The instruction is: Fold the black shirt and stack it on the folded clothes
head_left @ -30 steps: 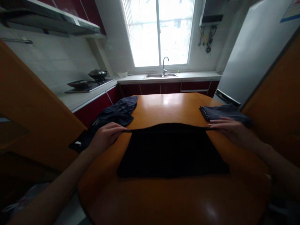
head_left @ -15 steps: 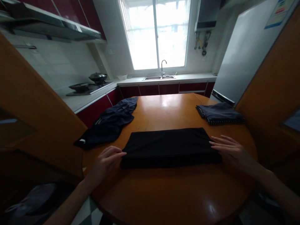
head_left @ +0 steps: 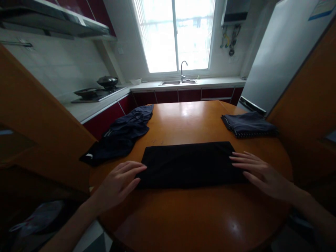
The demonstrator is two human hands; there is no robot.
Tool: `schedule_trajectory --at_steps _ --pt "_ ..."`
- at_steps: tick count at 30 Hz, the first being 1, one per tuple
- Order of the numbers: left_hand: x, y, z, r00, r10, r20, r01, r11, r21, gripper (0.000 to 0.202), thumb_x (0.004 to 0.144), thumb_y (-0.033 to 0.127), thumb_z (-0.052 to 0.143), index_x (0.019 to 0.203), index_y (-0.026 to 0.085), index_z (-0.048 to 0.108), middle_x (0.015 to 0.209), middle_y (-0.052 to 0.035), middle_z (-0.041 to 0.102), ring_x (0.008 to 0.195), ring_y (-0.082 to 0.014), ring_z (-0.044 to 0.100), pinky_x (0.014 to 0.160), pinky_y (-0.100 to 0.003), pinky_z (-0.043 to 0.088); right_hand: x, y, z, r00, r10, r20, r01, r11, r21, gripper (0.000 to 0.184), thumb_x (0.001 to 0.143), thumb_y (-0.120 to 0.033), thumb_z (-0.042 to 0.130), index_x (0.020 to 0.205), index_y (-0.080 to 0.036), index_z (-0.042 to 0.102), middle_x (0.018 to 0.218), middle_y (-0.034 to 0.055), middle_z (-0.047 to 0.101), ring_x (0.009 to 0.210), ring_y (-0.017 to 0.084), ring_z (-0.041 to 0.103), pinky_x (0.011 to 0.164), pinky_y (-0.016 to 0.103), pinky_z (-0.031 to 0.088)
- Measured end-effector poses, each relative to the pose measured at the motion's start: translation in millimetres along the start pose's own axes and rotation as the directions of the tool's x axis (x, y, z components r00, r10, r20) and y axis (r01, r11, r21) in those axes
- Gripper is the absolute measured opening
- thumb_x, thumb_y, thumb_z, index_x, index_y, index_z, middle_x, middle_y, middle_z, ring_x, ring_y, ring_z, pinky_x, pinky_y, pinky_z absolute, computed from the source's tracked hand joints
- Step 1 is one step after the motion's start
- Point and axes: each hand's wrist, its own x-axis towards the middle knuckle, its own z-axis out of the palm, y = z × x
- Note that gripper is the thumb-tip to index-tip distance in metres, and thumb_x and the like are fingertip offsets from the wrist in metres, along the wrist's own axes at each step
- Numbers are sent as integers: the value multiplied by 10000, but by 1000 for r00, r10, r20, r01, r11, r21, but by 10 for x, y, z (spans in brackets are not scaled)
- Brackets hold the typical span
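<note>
A black garment (head_left: 187,165), folded into a flat rectangle, lies on the wooden table (head_left: 183,213) in front of me. My left hand (head_left: 122,180) is at its left end, thumb and fingers apart, fingertips at the cloth's edge. At the opposite end my right hand (head_left: 258,171) rests with spread fingers over the edge of the cloth. Neither hand grips the fabric. What kind of garment it is cannot be made out in its folded state.
Crumpled dark blue clothing (head_left: 123,134) hangs over the table's left edge. Folded dark grey clothing (head_left: 250,124) lies at the right. Beyond the table are a sink (head_left: 170,83), a stove (head_left: 101,94) with a wok (head_left: 107,81), and a refrigerator (head_left: 278,52).
My left thumb and fingers have parted from their pinch on the garment's left edge. My right fingers have moved slightly inward onto the cloth, and the garment's front edge looks flatter.
</note>
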Motion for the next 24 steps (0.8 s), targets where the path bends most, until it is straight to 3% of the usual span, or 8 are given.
schedule_trajectory --at_steps 3,6,9,11,14,19,24 --pt "632 250 199 999 -22 -35 20 998 -56 401 1020 345 405 1362 229 582 1341 -82 625 1216 -233 594 1062 -395 470 685 -231 188 991 6 -130 -8 1000 -12 469 976 -271 395 1416 -241 557 1477 61 535 1425 253 414 1183 546 317" --pt "1262 465 688 999 2 40 -1 999 -32 466 1036 321 331 1435 144 495 1460 -139 531 1344 -244 506 1130 -428 403 1365 -494 616 994 69 -84 -79 989 -125 538 966 -236 357 1478 -112 463 1552 135 425 1462 269 345 1194 521 281" --pt "1555 548 1177 985 -30 172 17 997 77 534 1025 305 320 1510 89 372 1574 -169 365 1475 -273 317 1188 -498 283 1685 -681 1060 986 166 8 -160 959 -234 580 951 -211 346 1493 -11 404 1588 200 328 1487 323 273 1188 561 240" --pt "1550 530 1376 982 -21 190 -2 993 119 559 1032 324 301 1541 94 315 1603 -148 310 1506 -258 240 1220 -493 195 1688 -714 1255 984 176 37 -160 950 -267 582 972 -223 315 1519 -32 367 1598 183 311 1498 298 250 1203 543 196" --pt "1417 443 1459 983 -32 179 8 991 132 603 1047 428 271 1568 124 270 1630 -113 243 1523 -241 178 1237 -450 138 1546 -645 1336 975 220 41 -201 941 -272 614 1014 -388 297 1548 -88 330 1620 145 273 1514 269 207 1219 520 140" --pt "1241 167 1293 945 -195 261 177 980 92 744 1028 576 226 1588 88 180 1643 -136 170 1529 -244 150 1231 -441 145 1284 -331 1144 926 367 88 -334 906 -259 724 999 -558 276 1576 -121 268 1641 130 226 1522 254 182 1221 490 160" --pt "959 -295 1110 900 -353 255 313 932 184 729 1020 568 210 1570 94 269 1637 -138 200 1527 -266 156 1227 -471 133 971 43 958 896 437 79 -390 860 -329 718 998 -570 234 1570 -140 293 1647 103 214 1530 241 147 1226 507 119"
